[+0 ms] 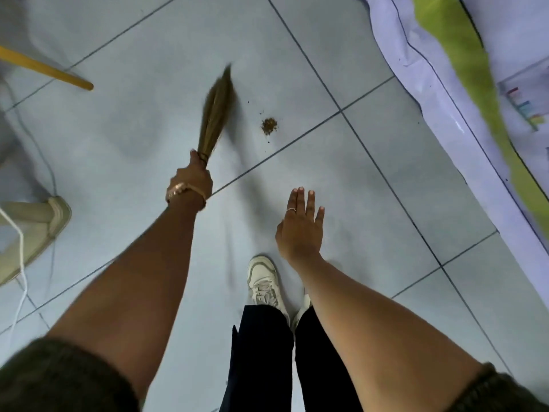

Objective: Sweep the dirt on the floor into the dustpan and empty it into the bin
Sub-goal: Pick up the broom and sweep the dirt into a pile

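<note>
A small brown pile of dirt [269, 126] lies on the pale tiled floor [341, 179], with a few loose specks around it. My left hand [191, 181] is shut on the bound end of a short straw hand broom [216, 113]. Its bristles point away from me and are motion-blurred, just left of the dirt. My right hand [300, 226] hovers open, fingers straight, palm down, nearer to me than the pile and holding nothing. No dustpan or bin is in view.
A yellow wooden stick [47, 69] lies at the upper left. Another person's beige shoe [38, 233] and a white cable [20, 263] are at the left edge. A glossy white-and-green banner [475, 93] covers the floor on the right. My white sneakers [264, 282] stand below.
</note>
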Motion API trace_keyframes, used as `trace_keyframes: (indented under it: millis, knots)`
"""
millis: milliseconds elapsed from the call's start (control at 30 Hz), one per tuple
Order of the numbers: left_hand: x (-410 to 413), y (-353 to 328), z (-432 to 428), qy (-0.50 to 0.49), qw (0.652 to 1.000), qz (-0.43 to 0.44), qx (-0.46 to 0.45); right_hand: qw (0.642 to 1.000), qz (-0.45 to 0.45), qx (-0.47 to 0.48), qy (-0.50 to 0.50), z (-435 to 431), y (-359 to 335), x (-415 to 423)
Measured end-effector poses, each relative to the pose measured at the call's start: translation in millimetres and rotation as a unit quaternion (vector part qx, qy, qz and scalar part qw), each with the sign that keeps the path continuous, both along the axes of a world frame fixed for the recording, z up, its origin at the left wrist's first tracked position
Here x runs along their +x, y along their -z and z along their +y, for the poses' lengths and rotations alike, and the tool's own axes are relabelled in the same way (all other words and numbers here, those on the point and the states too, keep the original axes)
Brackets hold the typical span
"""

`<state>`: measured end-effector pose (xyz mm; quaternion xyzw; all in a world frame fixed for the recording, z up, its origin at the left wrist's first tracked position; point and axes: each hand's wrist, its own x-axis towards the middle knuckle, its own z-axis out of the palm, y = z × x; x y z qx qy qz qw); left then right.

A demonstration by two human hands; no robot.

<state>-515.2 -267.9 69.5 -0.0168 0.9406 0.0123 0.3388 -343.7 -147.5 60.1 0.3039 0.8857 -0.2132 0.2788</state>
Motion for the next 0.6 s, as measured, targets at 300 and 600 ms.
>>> trace_keyframes:
  millis: [300,600]
  knots:
    - [48,-16,9,0.147,0.985,-0.037,-0.079,0.999,0.011,0.000,0.035,12,-35,29]
    - [155,-100,9,0.203,0.974,0.059,-0.081,0.988,0.026,-0.007,0.153,14,-73,107]
